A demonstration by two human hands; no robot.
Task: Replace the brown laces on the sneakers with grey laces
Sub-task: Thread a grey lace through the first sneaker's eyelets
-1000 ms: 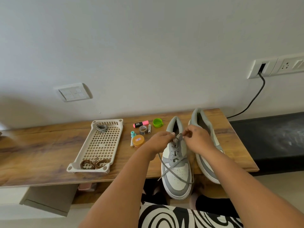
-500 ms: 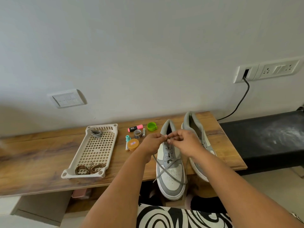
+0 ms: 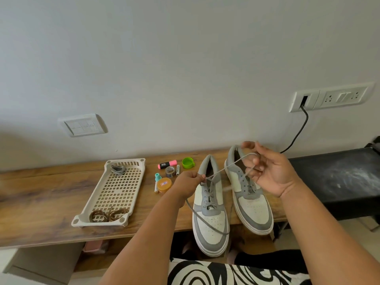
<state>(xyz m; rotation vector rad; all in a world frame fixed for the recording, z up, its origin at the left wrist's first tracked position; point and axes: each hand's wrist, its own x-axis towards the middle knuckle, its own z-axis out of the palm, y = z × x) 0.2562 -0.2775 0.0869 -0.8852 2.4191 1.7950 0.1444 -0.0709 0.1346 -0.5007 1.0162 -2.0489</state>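
A: The wooden table [image 3: 41, 194] runs along the wall, and both forearms reach over its near edge. What stands on it?

B: Two grey-and-white sneakers, toes toward the person. The left sneaker [image 3: 210, 219] is already threaded with a grey lace [image 3: 222, 171]; the right sneaker [image 3: 249, 202] sits just beside it.

A: And the cream tray [image 3: 115, 188]?

B: It lies to the left, with the brown laces [image 3: 107, 215] coiled at its near end and a spare grey lace bundle [image 3: 118, 170] at its far end.

A: How is the person's left hand [image 3: 188, 185] placed?

B: Low over the left sneaker's collar, knuckles up, fingers pinching the lace near the top eyelets.

A: The right hand [image 3: 269, 171]?

B: Raised above the right sneaker, palm turned toward the camera, fingers curled with the lace looped round them. It looks gripped, though blur hides the exact hold. The lace stretches taut between both hands.

A: Small things?

B: An orange round tin [image 3: 164, 185], a green cap [image 3: 187, 162] and a pink highlighter [image 3: 167, 164] between tray and sneakers.
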